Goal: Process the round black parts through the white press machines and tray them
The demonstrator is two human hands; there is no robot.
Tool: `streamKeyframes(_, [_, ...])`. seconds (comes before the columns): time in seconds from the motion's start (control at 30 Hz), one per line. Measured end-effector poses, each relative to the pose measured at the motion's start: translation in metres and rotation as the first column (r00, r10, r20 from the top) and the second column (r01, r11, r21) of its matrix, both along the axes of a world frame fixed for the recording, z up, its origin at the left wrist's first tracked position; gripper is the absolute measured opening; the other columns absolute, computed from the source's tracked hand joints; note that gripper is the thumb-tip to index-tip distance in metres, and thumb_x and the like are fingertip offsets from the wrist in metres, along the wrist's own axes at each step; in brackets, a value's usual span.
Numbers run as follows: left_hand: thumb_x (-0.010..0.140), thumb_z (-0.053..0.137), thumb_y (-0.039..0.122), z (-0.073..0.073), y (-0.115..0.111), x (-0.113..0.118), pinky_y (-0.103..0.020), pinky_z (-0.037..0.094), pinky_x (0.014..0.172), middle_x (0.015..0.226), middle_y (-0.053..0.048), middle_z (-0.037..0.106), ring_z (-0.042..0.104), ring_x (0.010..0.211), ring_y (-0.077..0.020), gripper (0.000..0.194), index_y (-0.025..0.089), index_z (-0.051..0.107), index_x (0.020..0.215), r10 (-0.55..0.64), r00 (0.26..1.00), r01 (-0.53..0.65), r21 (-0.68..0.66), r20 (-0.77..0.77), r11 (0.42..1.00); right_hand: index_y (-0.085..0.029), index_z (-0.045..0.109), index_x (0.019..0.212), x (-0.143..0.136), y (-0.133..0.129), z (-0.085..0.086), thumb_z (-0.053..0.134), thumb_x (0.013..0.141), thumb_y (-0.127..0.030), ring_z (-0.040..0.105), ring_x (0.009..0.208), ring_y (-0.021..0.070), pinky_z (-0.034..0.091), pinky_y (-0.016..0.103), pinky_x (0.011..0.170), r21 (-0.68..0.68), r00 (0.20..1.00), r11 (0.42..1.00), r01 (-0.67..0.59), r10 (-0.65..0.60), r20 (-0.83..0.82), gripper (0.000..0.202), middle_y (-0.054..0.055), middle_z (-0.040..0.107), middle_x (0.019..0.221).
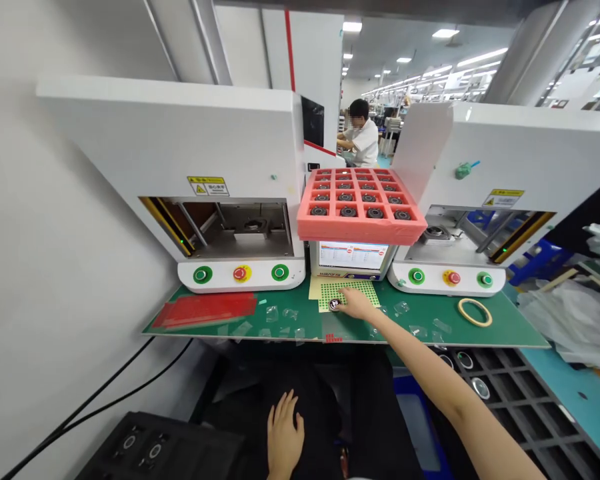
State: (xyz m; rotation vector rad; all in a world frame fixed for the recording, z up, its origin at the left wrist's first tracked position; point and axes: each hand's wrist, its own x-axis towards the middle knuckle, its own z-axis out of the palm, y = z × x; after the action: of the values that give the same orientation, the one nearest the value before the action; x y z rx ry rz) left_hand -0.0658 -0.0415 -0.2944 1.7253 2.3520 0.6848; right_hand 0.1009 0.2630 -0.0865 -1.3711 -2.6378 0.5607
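Observation:
My right hand (356,305) reaches over a pale sheet with rows of green dots (363,293). Its fingers are bent, with a small round black part with white markings (335,305) held at their tips, just above or on the sheet's left side; the exact contact is too small to see. My left hand (286,430) lies on my dark-clothed lap, palm down, fingers stretched out and holding nothing.
White press machines stand left (240,273) and right (447,277). Between them, a pink foam tray (363,231) of round black parts sits above a screen (353,256). Red strips (205,311), plastic scraps and a tape roll (475,312) lie on the green bench. Black trays flank my lap.

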Motion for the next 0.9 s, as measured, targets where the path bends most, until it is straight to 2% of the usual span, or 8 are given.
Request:
streamKeyframes(0.13, [0.083,0.044,0.019,-0.004,0.001,0.003,-0.049,0.036,0.111,0.132,-0.007,0.062,0.053,0.128,-0.0268,0.039,0.018,0.069,0.113,0.012,1.000,-0.012,0.011,-0.001,1.000,-0.017,0.055,0.123,0.032,0.006,-0.001,0.060,0.092,-0.035,0.057,0.114,0.0255,0.049,0.049,0.095,-0.004,0.998,1.000,0.027,-0.026,0.054,0.036,0.010,0.056,0.129])
streamKeyframes(0.27, [0.083,0.044,0.019,-0.005,0.002,0.005,-0.049,0.035,0.110,0.130,-0.007,0.063,0.054,0.126,-0.0269,0.037,0.019,0.071,0.109,0.019,1.000,-0.019,0.023,0.016,1.000,-0.017,0.056,0.123,0.044,0.001,-0.007,0.060,0.092,-0.034,0.058,0.112,0.0251,0.049,0.048,0.094,-0.042,1.000,0.999,0.021,-0.020,0.023,0.036,0.009,0.057,0.127])
streamKeyframes(0.4, [0.084,0.043,0.020,-0.005,0.002,0.004,-0.049,0.036,0.110,0.129,-0.007,0.064,0.054,0.126,-0.0266,0.037,0.018,0.071,0.108,0.012,0.999,-0.013,0.028,0.035,1.000,-0.016,0.058,0.119,0.042,-0.003,-0.008,0.060,0.092,-0.034,0.060,0.107,0.0236,0.051,0.047,0.092,-0.088,0.989,0.995,0.040,-0.052,-0.140,0.033,0.008,0.061,0.120])
streamKeyframes(0.53, [0.083,0.043,0.020,-0.002,0.001,0.002,-0.050,0.036,0.110,0.128,-0.008,0.065,0.054,0.126,-0.0270,0.036,0.018,0.071,0.106,0.033,0.997,-0.035,0.033,0.074,0.999,-0.015,0.058,0.117,0.038,-0.016,0.008,0.065,0.087,-0.040,0.063,0.105,0.0237,0.049,0.048,0.095,-0.134,0.899,0.991,0.010,-0.067,-0.433,0.039,0.010,0.064,0.114])
streamKeyframes(0.67, [0.080,0.044,0.020,0.006,0.003,0.003,-0.050,0.038,0.108,0.123,-0.006,0.068,0.057,0.123,-0.0270,0.035,0.020,0.073,0.100,0.061,0.989,-0.068,0.049,0.131,0.997,-0.021,0.045,0.128,0.029,-0.063,0.045,0.063,0.078,-0.062,0.065,0.107,0.0230,0.051,0.043,0.093,-0.147,0.675,0.983,-0.106,-0.038,-0.737,0.067,0.014,0.065,0.120])
streamKeyframes(0.77, [0.079,0.045,0.020,0.018,0.006,0.006,-0.051,0.041,0.105,0.118,-0.006,0.070,0.060,0.119,-0.0282,0.033,0.020,0.074,0.094,0.071,0.984,-0.085,0.082,0.161,0.993,-0.026,0.041,0.129,0.025,-0.113,0.082,0.060,0.069,-0.077,0.068,0.100,0.0242,0.056,0.039,0.084,-0.138,0.434,0.962,-0.237,-0.022,-0.901,0.081,0.012,0.069,0.114])
streamKeyframes(0.83, [0.079,0.044,0.021,0.031,0.010,0.009,-0.052,0.044,0.100,0.110,-0.007,0.074,0.063,0.112,-0.0297,0.031,0.020,0.074,0.087,0.071,0.983,-0.094,0.129,0.172,0.987,-0.028,0.048,0.125,0.026,-0.142,0.106,0.073,0.063,-0.069,0.071,0.092,0.0242,0.057,0.036,0.078,-0.105,0.171,0.904,-0.414,-0.036,-0.985,0.078,0.009,0.073,0.103])
streamKeyframes(0.9, [0.081,0.042,0.022,0.054,0.014,0.014,-0.053,0.045,0.097,0.098,-0.008,0.076,0.067,0.104,-0.0296,0.030,0.020,0.072,0.082,0.060,0.982,-0.097,0.205,0.181,0.974,-0.029,0.053,0.122,0.027,-0.163,0.124,0.083,0.060,-0.057,0.072,0.090,0.0234,0.058,0.035,0.077,-0.051,0.004,0.844,-0.533,-0.058,-0.998,0.074,0.006,0.075,0.097])
